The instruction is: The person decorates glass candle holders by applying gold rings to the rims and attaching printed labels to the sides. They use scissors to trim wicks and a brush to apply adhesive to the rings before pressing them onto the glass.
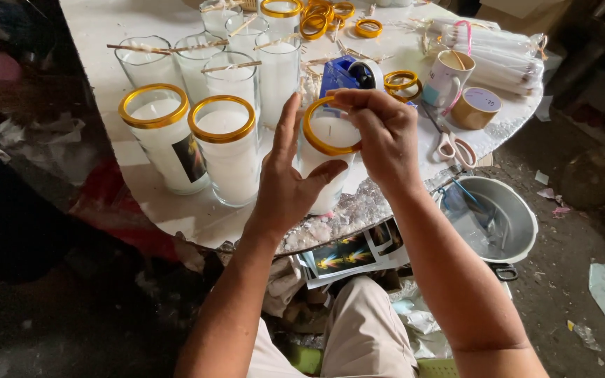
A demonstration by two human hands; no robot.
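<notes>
The left hand (285, 185) is wrapped around the side of a glass candle jar (325, 164) filled with white wax, thumb on the near face and fingers (289, 119) extended upward along the far side. The jar stands upright at the near edge of the white desk (176, 210). The right hand (379, 133) comes in from above and to the right, fingertips pinched narrow on a gold ring (314, 136) seated at the jar's mouth; the ring sits slightly tilted on the rim.

Just left of the held jar stand two finished candle jars, each topped with a gold ring: one plain (227, 150), one with a dark picture label (166, 140) on its side. They stand close together; whether they touch cannot be told. Behind them is a cluster of ringless wax-filled jars (229, 66) with thin sticks (148, 48) laid across their mouths.

Loose gold rings (323, 17) lie at the far side of the desk. A blue tape dispenser (348, 73) sits directly behind the hands. To the right: a mug (446, 77), a roll of tan tape (476, 108), scissors with pale handles (453, 147), and a bag of white tapers (498, 52).

Below the desk's edge, printed picture sheets (348, 255) lie stacked, and a metal pot (491, 217) rests on the floor to the right.
</notes>
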